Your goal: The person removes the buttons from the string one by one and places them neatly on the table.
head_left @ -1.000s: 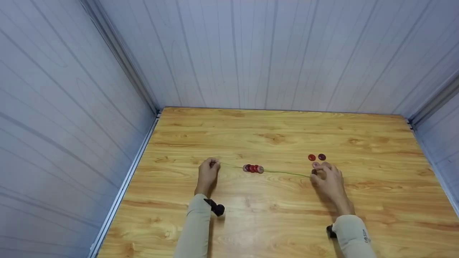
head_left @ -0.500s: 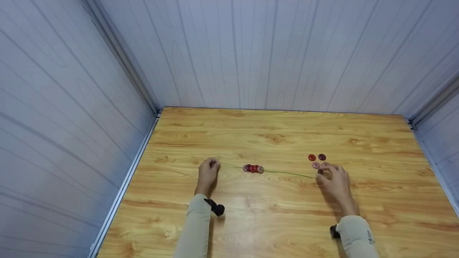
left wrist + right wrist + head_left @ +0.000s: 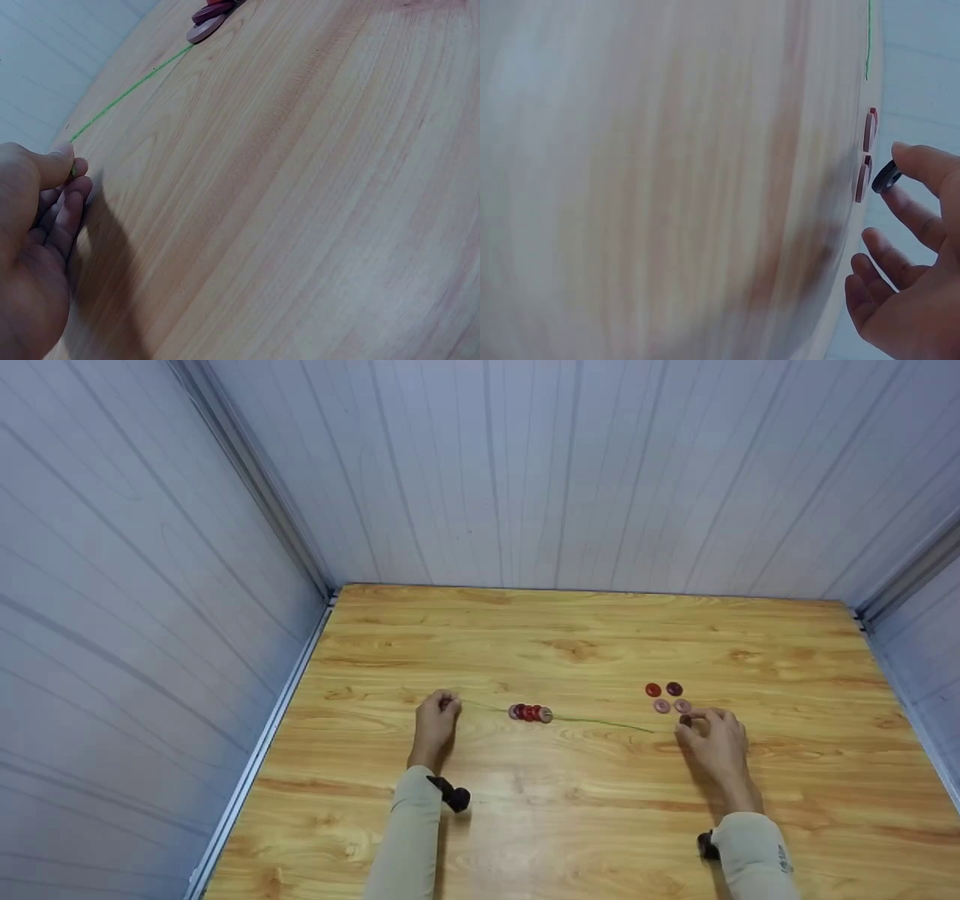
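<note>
My left hand (image 3: 435, 727) pinches one end of a thin green string (image 3: 124, 96) between thumb and fingers. Mid-string, a row of red, pink and dark buttons (image 3: 530, 712) sits threaded and overlapping on the table. The string's other end lies loose on the wood, left of my right hand (image 3: 714, 742). That hand pinches a dark round button (image 3: 887, 177) between thumb and index finger, its other fingers spread loosely. Just beyond the fingertips lie a red button (image 3: 653, 689), a dark purple button (image 3: 674, 688) and two pink ones, the nearer being a pink button (image 3: 682, 706).
The wood-grain table (image 3: 555, 817) runs back to a pale panelled wall (image 3: 525, 472). More panels stand along the left side (image 3: 150, 622) and the right side. A black camera mount (image 3: 454, 796) sticks out from the left sleeve.
My right hand has moved to the right with the dark button, away from the string's loose end. Both pink buttons now show uncovered. The left hand and threaded row have stayed in place.
</note>
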A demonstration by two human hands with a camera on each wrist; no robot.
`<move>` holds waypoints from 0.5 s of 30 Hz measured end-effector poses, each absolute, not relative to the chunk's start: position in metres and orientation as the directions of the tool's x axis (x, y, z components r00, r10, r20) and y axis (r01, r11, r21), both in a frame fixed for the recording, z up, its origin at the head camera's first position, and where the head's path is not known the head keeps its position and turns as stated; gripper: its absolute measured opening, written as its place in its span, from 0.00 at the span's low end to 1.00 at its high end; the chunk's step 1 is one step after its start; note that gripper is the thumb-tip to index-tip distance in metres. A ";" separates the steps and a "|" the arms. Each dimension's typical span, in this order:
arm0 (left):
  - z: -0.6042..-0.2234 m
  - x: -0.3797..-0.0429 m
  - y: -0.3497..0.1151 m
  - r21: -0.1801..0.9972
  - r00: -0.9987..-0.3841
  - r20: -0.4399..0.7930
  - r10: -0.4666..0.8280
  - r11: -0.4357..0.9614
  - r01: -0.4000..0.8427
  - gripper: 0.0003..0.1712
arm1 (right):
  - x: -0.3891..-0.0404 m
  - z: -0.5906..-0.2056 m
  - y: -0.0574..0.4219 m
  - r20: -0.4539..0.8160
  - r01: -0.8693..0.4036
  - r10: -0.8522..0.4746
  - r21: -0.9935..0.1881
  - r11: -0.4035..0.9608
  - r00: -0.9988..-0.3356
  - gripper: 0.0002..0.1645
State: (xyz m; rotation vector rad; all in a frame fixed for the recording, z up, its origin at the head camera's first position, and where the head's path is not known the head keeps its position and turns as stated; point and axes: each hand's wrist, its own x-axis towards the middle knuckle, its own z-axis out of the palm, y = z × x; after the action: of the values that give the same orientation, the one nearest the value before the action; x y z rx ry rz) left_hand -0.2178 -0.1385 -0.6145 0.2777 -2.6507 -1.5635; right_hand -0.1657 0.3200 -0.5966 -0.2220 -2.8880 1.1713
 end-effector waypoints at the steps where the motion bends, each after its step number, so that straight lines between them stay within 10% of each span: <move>1: -0.614 -0.218 -0.138 0.871 -0.982 -0.046 -0.181 0.474 -0.128 0.06 | -0.165 -0.597 0.320 -0.040 0.132 0.145 -0.693 0.709 -0.989 0.26; 15: -0.613 -0.217 -0.138 0.879 -0.982 -0.041 -0.184 0.460 -0.123 0.07 | -0.165 -0.602 0.326 -0.068 0.201 0.205 -0.636 0.745 -0.976 0.24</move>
State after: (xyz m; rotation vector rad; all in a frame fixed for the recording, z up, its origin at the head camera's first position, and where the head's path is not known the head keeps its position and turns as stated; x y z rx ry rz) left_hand -0.2166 -0.1378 -0.6129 0.2768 -2.6326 -1.5781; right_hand -0.1646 0.3265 -0.6017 -0.3405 -2.9287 1.0671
